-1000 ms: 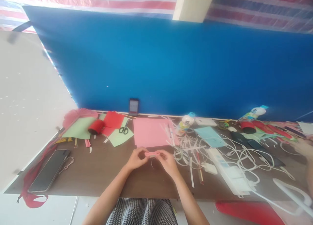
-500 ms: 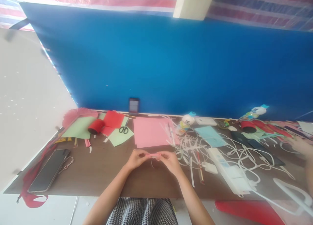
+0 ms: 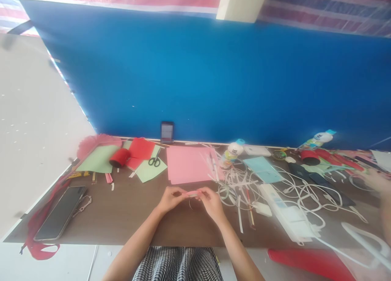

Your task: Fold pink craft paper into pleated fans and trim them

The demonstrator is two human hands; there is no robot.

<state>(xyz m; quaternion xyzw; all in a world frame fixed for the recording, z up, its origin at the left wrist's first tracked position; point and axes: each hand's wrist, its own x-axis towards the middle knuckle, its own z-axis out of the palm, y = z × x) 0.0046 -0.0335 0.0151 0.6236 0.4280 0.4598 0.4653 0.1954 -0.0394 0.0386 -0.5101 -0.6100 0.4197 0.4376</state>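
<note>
Between my fingertips is a small pink strip (image 3: 193, 194), perhaps paper, held level above the front of the brown table (image 3: 128, 216). My left hand (image 3: 172, 198) pinches its left end. The other end is pinched by my right hand (image 3: 210, 201). A thin pale loop (image 3: 191, 203) hangs just under the strip; I cannot tell what it is. Beyond my hands lie sheets of pink paper (image 3: 187, 165). Scissors with dark handles (image 3: 154, 162) rest on light green paper (image 3: 149, 173) to the left.
At left are a phone (image 3: 61, 213), a red ribbon roll (image 3: 119, 157) and a red strap (image 3: 39, 228). Tangled white cables (image 3: 235, 187), a bottle (image 3: 233, 152) and a power strip (image 3: 279, 214) stand right. Another person's blurred hand (image 3: 374, 181) is at far right. A blue panel (image 3: 195, 77) rises behind.
My right hand has shifted slightly, and the pink strip now tilts up a little at its right end. The left hand has stayed nearly still.
</note>
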